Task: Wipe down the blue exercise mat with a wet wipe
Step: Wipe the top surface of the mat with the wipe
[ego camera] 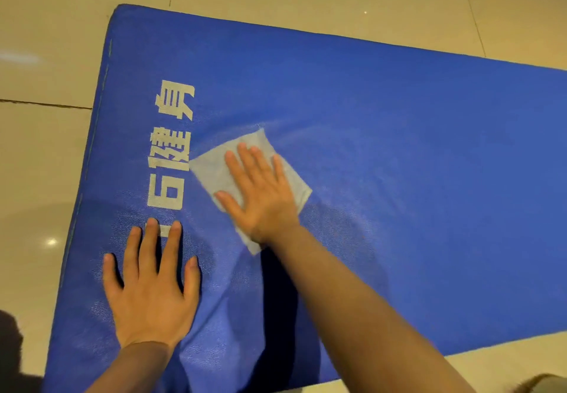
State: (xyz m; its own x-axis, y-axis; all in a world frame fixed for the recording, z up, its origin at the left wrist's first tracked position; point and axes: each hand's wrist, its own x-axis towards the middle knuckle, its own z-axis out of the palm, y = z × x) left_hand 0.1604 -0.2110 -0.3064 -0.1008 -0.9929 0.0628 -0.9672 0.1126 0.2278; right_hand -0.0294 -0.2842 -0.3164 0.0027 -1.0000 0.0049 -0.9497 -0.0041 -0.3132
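Wet wipe point(214, 171) pressed flat under right hand point(260, 196), fingers point(245, 159) straight, together. Blue exercise mat point(399, 147) extended unwiped toward 3 o'clock; left hand point(150, 288) braced at 7 o'clock, fingers spread.

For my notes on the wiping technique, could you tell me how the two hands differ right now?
The right hand presses the wet wipe flat near the mat's middle; the left hand rests bare on the blue mat, nearer its edge. The left's fingers spread wider. Both lie flat, palms down.

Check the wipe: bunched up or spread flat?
Spread flat. The wet wipe lies as one sheet on the blue mat, corners showing around the right hand.
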